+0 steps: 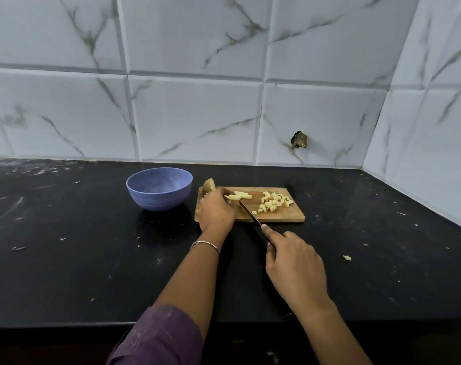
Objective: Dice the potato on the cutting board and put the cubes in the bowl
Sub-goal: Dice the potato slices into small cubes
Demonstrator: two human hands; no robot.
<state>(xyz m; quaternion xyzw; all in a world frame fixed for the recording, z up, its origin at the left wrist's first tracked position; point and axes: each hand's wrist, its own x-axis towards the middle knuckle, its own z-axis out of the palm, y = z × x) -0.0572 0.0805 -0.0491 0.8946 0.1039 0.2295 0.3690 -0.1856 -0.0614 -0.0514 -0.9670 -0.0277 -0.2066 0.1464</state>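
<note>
Potato strips (238,196) lie on the left half of the cutting board (290,216), long axis parallel to the board's long edges. Left of the board, slightly apart from it, stands the bowl (158,200); no cubes show in its visible interior. At the board's far-left corner rests an uncut potato piece (209,186). The left hand (216,210) covers the board's left end, fingers curled down onto the strips' left ends, pinning them. The knife (248,212) crosses the strips at an angle, just right of those fingertips. Cut cubes (275,202) sit on the board's right half. The right hand (294,267), nearside of the board, grasps the knife handle, index finger extended along it. Cuts should advance leftward, toward the holding hand.
</note>
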